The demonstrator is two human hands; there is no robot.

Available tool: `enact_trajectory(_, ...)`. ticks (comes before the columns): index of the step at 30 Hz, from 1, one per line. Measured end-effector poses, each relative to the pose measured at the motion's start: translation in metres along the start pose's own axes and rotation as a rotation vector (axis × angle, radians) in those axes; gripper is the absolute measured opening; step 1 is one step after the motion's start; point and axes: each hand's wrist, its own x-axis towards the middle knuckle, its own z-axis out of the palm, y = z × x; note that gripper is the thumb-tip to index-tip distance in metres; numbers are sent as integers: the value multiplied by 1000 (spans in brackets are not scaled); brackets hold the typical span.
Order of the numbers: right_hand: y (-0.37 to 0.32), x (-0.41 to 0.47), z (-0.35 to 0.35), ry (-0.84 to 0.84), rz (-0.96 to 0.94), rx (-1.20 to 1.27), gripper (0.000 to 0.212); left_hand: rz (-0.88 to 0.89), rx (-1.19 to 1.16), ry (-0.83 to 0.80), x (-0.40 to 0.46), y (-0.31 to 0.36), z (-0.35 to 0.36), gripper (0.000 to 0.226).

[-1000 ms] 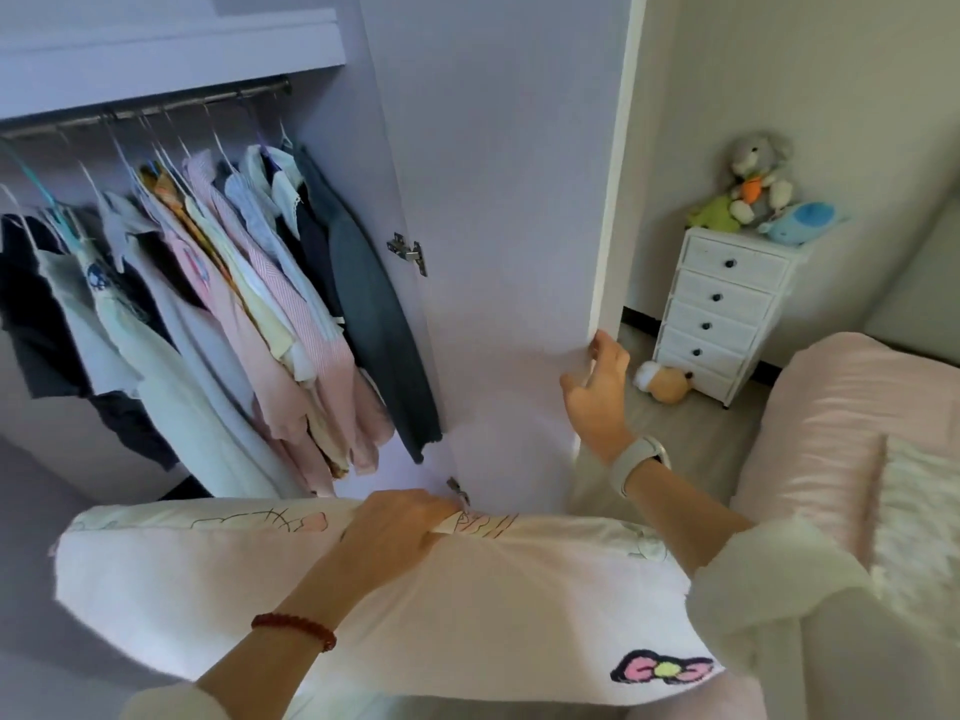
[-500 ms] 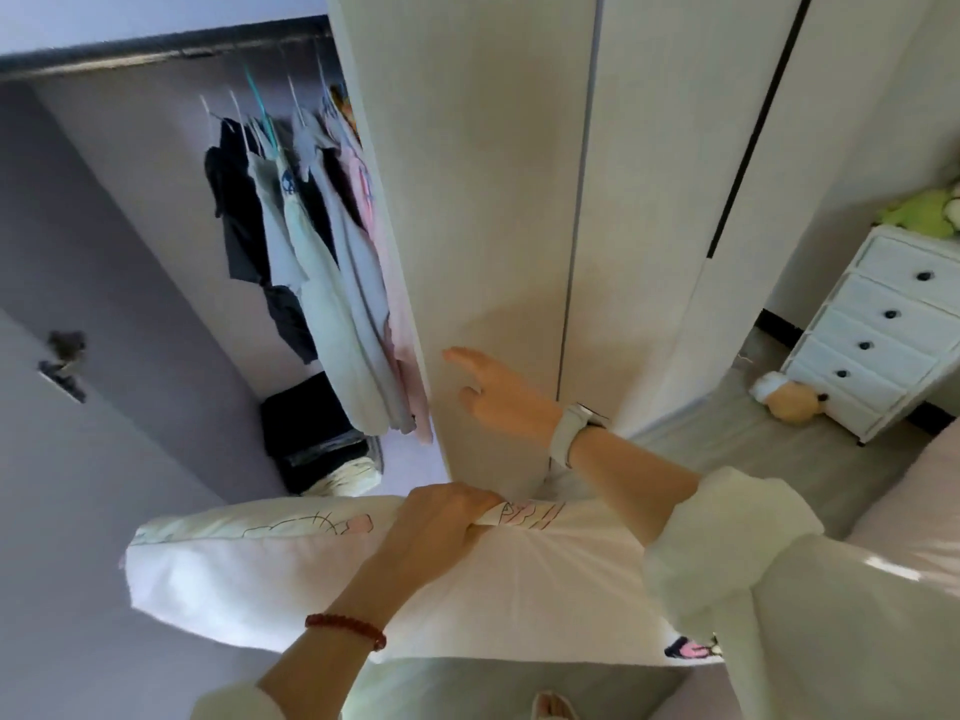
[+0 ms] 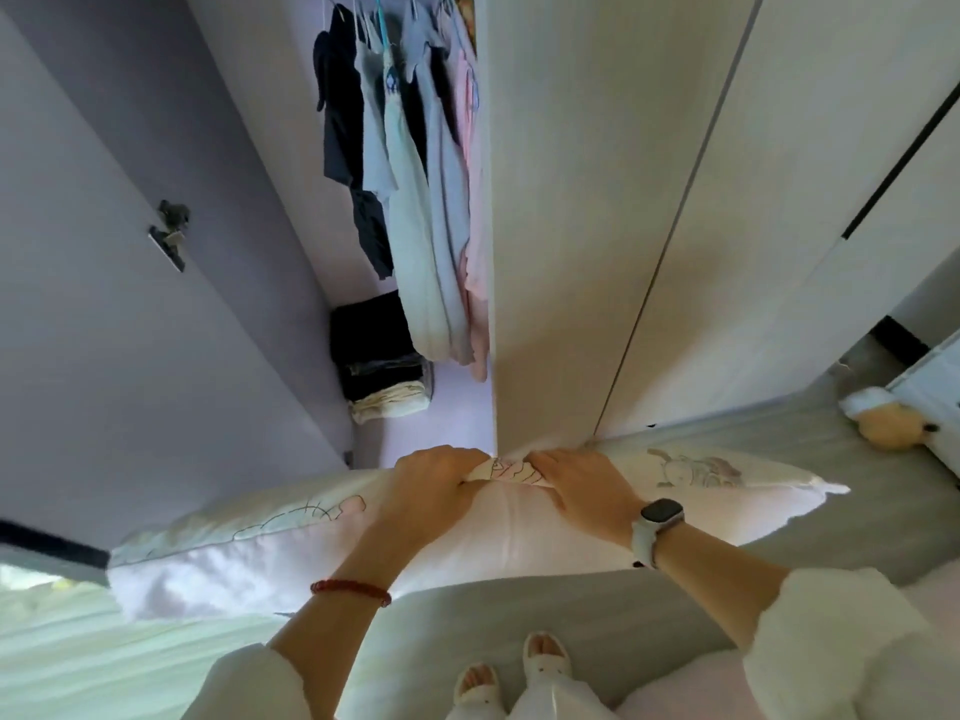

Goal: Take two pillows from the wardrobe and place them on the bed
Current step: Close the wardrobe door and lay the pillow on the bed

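Observation:
A long white and pale pink pillow (image 3: 270,543) with cartoon drawings hangs crosswise in front of me, above the floor. My left hand (image 3: 431,485) grips its bunched top edge near the middle. My right hand (image 3: 582,480), with a white watch on the wrist, holds the same bunched fabric right beside it. The wardrobe (image 3: 571,200) stands straight ahead, its right door shut and its left door (image 3: 130,252) swung open. The pink bed (image 3: 675,693) shows only as a corner at the lower right.
Clothes (image 3: 415,200) hang in the open wardrobe above a stack of folded items (image 3: 382,361). A soft toy (image 3: 883,418) lies on the grey floor by a white chest of drawers (image 3: 935,397). My slippered feet (image 3: 514,672) stand below. A white cloth (image 3: 78,641) lies lower left.
My right hand has left the wardrobe door, which is now shut, and come down to grip the pillow beside my left hand. My view has tilted down.

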Motion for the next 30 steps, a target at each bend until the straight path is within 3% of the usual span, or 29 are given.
enact_trajectory(4, -12, 11, 14, -82, -257, -41, 24, -141, -54, -76, -36, -16, -8, 26)
enact_trajectory(7, -27, 28, 30, -199, -323, -31, 29, -383, -154, -197, -72, -35, -5, 49)
enact_trajectory(8, -32, 31, 35, -230, -336, -15, 31, -472, -224, -157, -86, -40, -5, 58)
enact_trajectory(13, -51, 34, 59, -355, -405, 14, 26, -954, -206, 545, -131, -58, -7, 55)
enact_trajectory(16, -63, 39, 65, -402, -441, 42, 22, -1223, -322, 844, -138, -74, -22, 76)
enact_trajectory(19, -76, 43, 69, -435, -460, 31, 20, -1218, -504, 917, -139, -97, -38, 94)
enact_trajectory(22, -85, 44, 70, -455, -492, 24, 20, -1065, -682, 974, -136, -111, -51, 95)
enact_trajectory(25, -85, 43, 71, -450, -491, 59, 20, -974, -625, 1032, -143, -119, -55, 72)
enact_trajectory(30, -78, 45, 69, -431, -490, 116, 18, -1001, -539, 995, -142, -103, -43, 65)
